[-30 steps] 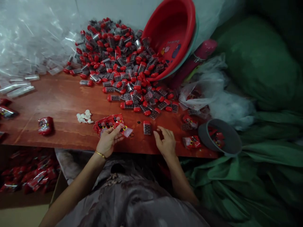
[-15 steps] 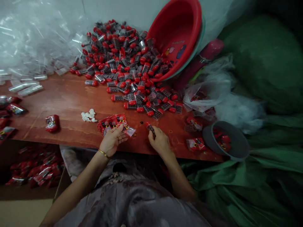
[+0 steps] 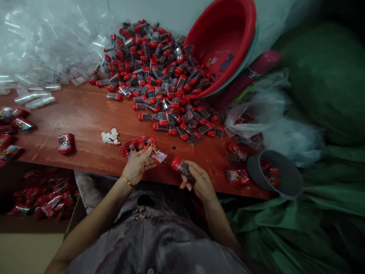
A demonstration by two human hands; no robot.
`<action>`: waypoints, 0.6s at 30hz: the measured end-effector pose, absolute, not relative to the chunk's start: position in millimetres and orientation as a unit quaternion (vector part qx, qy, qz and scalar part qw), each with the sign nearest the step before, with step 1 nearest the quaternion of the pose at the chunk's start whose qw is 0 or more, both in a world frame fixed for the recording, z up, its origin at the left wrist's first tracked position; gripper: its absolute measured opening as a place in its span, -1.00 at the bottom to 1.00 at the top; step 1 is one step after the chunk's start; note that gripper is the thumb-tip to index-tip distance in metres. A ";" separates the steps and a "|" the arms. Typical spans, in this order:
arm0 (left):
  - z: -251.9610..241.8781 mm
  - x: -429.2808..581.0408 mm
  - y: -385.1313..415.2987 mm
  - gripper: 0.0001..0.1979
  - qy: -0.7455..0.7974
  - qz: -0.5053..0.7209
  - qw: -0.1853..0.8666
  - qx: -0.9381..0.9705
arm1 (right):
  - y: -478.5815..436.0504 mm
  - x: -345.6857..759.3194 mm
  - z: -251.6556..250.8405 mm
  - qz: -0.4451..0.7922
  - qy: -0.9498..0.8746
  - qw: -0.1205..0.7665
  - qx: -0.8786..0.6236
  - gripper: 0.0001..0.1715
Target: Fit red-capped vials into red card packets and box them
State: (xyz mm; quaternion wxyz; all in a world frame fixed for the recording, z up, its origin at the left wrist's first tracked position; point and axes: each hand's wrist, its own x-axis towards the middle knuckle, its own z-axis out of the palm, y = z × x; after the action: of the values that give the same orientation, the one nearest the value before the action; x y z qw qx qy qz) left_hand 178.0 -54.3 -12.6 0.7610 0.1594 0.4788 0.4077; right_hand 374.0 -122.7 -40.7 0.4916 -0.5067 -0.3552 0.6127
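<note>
"What's changed?"
"The right hand (image 3: 200, 180) has lifted a red-capped tube (image 3: 181, 168) off the desk (image 3: 80, 114), fingers (image 3: 196, 169) wrapped round it."
"The left hand (image 3: 136, 166)?"
"Pinching a red wrapper (image 3: 158, 155), so each hand is now supplied; piled tubes (image 3: 154, 68) lie beyond."

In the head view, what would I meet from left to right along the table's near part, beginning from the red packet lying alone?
Shiny red plastic packet, white irregular pieces, left hand, right hand holding a red-capped clear plastic container, red-and-clear packet, round grey bowl.
</note>
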 end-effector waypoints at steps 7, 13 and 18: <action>-15.2 180.4 -57.1 -0.61 0.472 0.413 0.744 0.232 | -124.0 368.6 -25.0 0.589 -0.440 0.397 -0.549 -0.53; -13.8 182.2 -59.8 -0.64 0.464 0.429 0.720 0.287 | -118.6 361.6 -30.4 0.593 -0.430 0.404 -0.548 -0.55; -10.7 189.5 -61.0 -0.61 0.443 0.444 0.734 0.260 | -118.8 352.6 -31.2 0.561 -0.455 0.440 -0.533 -0.60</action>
State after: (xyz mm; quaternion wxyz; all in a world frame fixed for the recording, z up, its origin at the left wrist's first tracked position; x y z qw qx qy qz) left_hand 189.5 -61.0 -10.7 0.7336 0.2605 0.4433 0.4444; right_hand 352.6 -118.8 -31.2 0.4396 -0.5332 -0.4552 0.5614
